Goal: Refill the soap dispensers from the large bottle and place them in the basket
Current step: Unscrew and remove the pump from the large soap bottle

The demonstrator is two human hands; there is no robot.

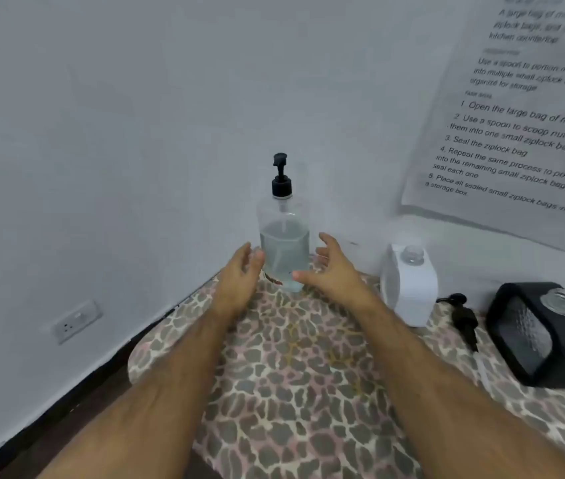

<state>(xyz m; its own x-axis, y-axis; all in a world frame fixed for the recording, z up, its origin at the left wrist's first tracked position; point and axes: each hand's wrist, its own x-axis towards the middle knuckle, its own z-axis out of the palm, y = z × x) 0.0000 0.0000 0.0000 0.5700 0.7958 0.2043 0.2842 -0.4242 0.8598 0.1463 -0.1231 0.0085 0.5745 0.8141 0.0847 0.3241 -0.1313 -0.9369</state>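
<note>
A tall clear bottle (284, 243) with a black pump top stands at the far end of the table, about half full of clear liquid. My left hand (239, 274) is just left of it, fingers relaxed, close to or touching its side. My right hand (333, 267) is spread open just right of the bottle, holding nothing. A white square dispenser (409, 288) with no pump and an open clear neck stands to the right. A loose black pump head (462, 314) lies beside it. A black dispenser (543, 337) with an open neck sits at the far right.
The table wears a leopard-print cloth (302, 375) and stands in a corner of grey walls. A printed instruction sheet (523, 126) hangs on the right wall. A wall socket (74, 321) sits low on the left. No basket is in view.
</note>
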